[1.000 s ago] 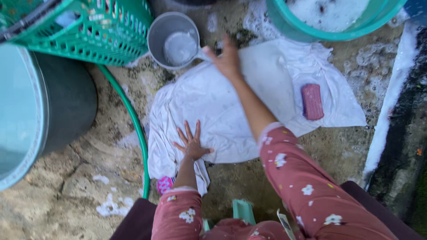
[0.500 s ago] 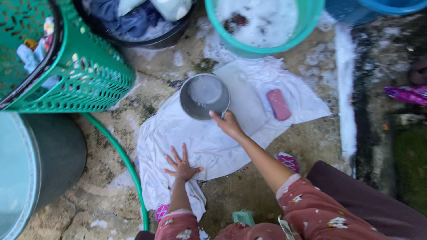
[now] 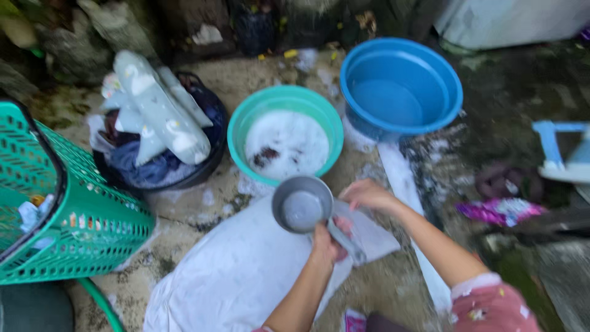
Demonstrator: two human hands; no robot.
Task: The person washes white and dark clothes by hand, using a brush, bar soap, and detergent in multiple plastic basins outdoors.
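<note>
The left hand [image 3: 327, 241] is closing its fingers around the handle of a grey metal dipper [image 3: 302, 205], holding the cup over the white cloth [image 3: 246, 270] that is lying spread on the stone ground. The right hand [image 3: 367, 194] is resting at three o'clock of the dipper, fingers curled on the cloth's edge; whether it is pinching the fabric I cannot tell. A teal basin [image 3: 284, 132] of suds is sitting at twelve o'clock of the dipper, a blue basin [image 3: 399, 86] at one o'clock, a dark tub [image 3: 157, 144] of laundry at ten o'clock, and a green basket [image 3: 67, 215] at nine o'clock.
</note>
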